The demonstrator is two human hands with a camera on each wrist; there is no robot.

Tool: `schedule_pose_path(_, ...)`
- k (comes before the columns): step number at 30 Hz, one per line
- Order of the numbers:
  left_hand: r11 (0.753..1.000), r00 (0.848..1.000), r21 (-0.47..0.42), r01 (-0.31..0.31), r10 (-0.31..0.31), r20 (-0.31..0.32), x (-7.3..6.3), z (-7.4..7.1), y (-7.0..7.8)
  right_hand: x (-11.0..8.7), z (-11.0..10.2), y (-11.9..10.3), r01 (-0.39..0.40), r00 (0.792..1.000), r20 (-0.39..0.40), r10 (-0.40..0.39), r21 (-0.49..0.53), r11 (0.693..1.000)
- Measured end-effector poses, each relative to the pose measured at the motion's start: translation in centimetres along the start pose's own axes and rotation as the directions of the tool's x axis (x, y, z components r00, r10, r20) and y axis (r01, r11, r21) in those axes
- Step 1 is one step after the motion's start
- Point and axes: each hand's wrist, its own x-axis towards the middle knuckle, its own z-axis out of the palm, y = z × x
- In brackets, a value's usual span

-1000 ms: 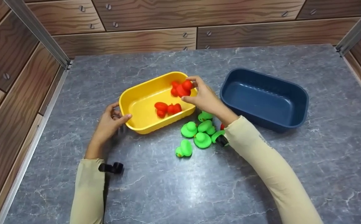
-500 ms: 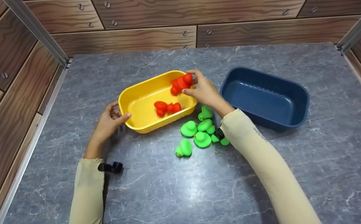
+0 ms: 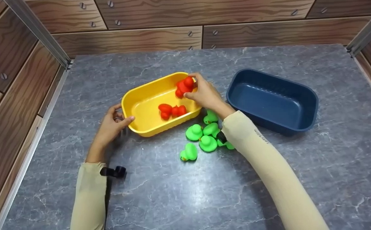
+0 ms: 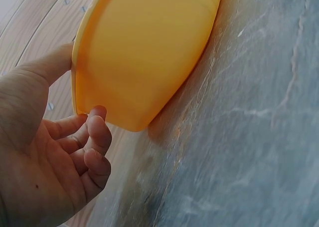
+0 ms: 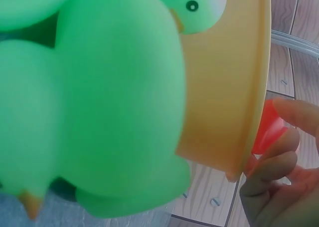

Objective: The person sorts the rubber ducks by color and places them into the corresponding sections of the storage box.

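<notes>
My left hand [image 3: 110,127] grips the left end of a yellow bin [image 3: 140,123], thumb over its rim and fingers outside. In the left wrist view that hand [image 4: 55,132] pinches the edge of the bin [image 4: 149,47]. At the bin's right end, my right hand [image 3: 206,94] holds a red rubber duck [image 3: 188,82] between thumb and fingers, just inside the rim. The right wrist view has the red duck [image 5: 269,127] at the fingertips, partly hidden by the rim. More red ducks [image 3: 165,111] lie inside along the near wall.
Several green rubber ducks [image 3: 208,143] cluster on the grey marbled table [image 3: 160,191] in front of the yellow bin, some partly under my right sleeve [image 3: 240,127]. A dark blue bin [image 3: 268,108] stands to the right. Wood-patterned panels [image 3: 153,41] border the table.
My right hand and the red duck rose slightly toward the far rim, then dropped back a little to the left. My right forearm has shifted left. The left hand keeps its grip.
</notes>
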Motion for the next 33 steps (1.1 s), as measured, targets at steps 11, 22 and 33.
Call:
schedule_pose_path(11,1.0,1.0,-0.011,-0.006,0.006,0.002,-0.1,0.0,-0.1,0.2,0.6,-0.1,0.032,0.999,0.011,-0.031,-0.095,0.995)
schedule_pose_path(22,1.0,1.0,-0.011,-0.009,0.009,-0.003,0.0,0.1,0.1,0.1,0.2,-0.5,0.031,1.0,0.002,-0.031,-0.108,0.994)
schedule_pose_path(33,1.0,1.0,-0.005,0.001,-0.001,0.007,-0.2,0.0,0.2,-0.2,-0.4,-0.5,0.026,1.0,0.012,-0.025,-0.133,0.991)
